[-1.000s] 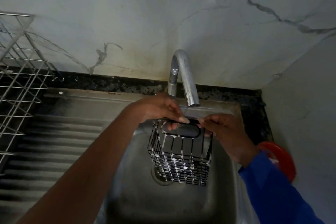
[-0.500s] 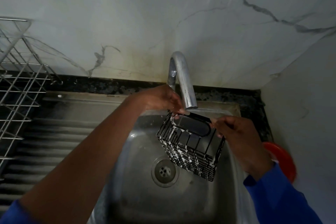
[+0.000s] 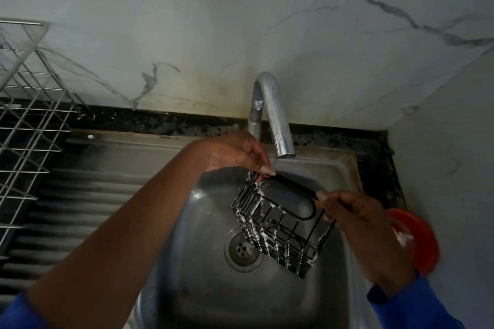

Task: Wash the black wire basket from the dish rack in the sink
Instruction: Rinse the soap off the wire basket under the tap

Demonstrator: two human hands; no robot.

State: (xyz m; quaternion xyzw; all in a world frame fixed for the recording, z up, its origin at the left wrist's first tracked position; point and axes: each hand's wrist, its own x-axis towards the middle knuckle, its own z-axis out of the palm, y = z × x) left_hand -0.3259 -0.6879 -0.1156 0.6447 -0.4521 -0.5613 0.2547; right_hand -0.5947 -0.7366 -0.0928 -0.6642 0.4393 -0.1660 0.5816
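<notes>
Black speckled counter (image 3: pixel 160 121) with inset steel sink (image 3: pixel 344 168).
Basin centre: drain (image 3: pixel 242 248).
9 o'clock: ribbed drainboard (image 3: pixel 93 195), bearing a wire dish rack (image 3: pixel 32 125).
12 o'clock: tap (image 3: pixel 278 120).
3 o'clock: round red item (image 3: pixel 417 243), beside the rim.

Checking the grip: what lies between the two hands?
The soapy basket, seen in the head view: the left hand pinches one top corner beneath the faucet, the right hand holds the opposite rim.
</notes>
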